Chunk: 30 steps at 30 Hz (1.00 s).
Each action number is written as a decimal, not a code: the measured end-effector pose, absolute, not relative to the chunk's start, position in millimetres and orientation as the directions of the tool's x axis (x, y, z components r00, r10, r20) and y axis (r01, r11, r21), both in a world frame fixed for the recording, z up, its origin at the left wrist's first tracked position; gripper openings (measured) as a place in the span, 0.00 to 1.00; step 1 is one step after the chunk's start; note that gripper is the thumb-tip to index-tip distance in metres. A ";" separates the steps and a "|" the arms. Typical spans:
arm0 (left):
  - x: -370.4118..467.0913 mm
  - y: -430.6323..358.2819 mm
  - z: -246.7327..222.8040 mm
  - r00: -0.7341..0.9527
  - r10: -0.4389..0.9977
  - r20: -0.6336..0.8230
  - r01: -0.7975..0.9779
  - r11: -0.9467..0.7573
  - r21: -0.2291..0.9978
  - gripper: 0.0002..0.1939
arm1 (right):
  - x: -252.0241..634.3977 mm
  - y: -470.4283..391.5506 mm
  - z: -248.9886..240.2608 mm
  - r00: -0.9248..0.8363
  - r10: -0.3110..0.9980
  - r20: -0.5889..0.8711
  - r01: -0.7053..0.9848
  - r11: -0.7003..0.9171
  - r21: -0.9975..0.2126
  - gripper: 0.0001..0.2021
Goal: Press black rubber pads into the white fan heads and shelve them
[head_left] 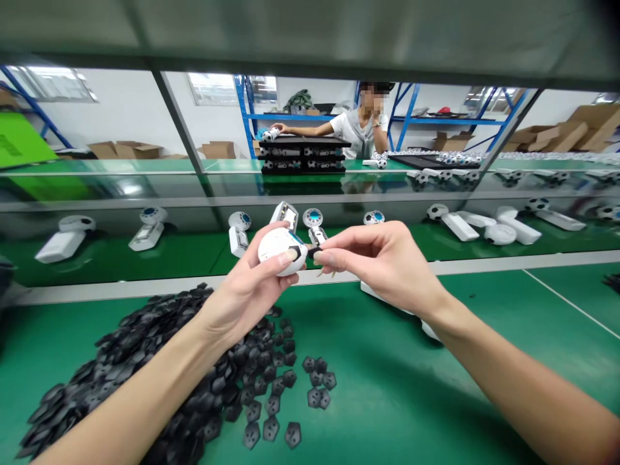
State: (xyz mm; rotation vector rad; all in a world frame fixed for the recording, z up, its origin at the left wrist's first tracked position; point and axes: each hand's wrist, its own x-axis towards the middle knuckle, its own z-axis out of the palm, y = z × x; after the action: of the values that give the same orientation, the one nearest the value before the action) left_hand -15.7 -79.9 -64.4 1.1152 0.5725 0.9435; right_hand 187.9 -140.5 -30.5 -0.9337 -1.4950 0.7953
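My left hand [256, 274] is closed around a white device with a round, soccer-ball-like head [278, 250], raised above the green table. One black patch shows on that head by my thumb, and its open white body [285, 214] points away from me. Close to the right side of the head, my right hand [382, 261] pinches a small black pentagon piece [314, 252] between thumb and fingertips. Whether the piece touches the head I cannot tell. Below my left forearm lies a big heap of black pentagon pieces [159, 336], with several loose ones [317, 381] to its right.
Several white devices [458, 223] lie along the green belt [194, 261] beyond the table. Another white device lies partly hidden under my right wrist. Across the line, a person [361, 129] reaches toward stacked black trays [303, 155]. A shelf [310, 39] hangs overhead.
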 end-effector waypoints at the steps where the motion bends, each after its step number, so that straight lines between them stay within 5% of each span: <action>1: -16.7 -79.4 -65.6 0.498 0.862 0.095 -0.302 0.070 0.951 0.29 | 187.7 -140.1 -31.6 -0.045 0.892 0.449 0.137 0.451 -0.882 0.08; 6: -19.7 -79.6 -66.2 0.527 0.798 0.291 -0.060 -0.306 0.950 0.25 | 186.4 -139.1 -38.3 -0.046 0.927 0.373 0.148 0.375 -0.915 0.05; 11: -17.0 -90.0 -58.1 0.511 0.763 0.397 0.032 -0.478 0.878 0.19 | 183.7 -137.2 -42.9 -0.067 0.961 0.268 0.022 0.270 -0.963 0.09; 20: -21.2 -96.4 -65.2 0.482 0.691 0.539 0.181 -0.680 0.711 0.21 | 172.6 -137.2 -48.1 -0.067 0.975 0.212 -0.183 0.197 -0.963 0.12; 30: -19.3 -92.1 -76.4 0.366 0.736 0.569 0.197 -0.659 0.726 0.14 | 164.1 -144.4 -63.3 -0.055 0.941 0.334 0.064 0.338 -0.939 0.04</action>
State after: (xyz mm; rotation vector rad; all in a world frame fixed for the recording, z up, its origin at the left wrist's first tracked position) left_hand -19.3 -92.1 -76.4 2.0782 0.8046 1.2745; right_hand 164.1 -144.4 -63.3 -0.9812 -1.4362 0.9462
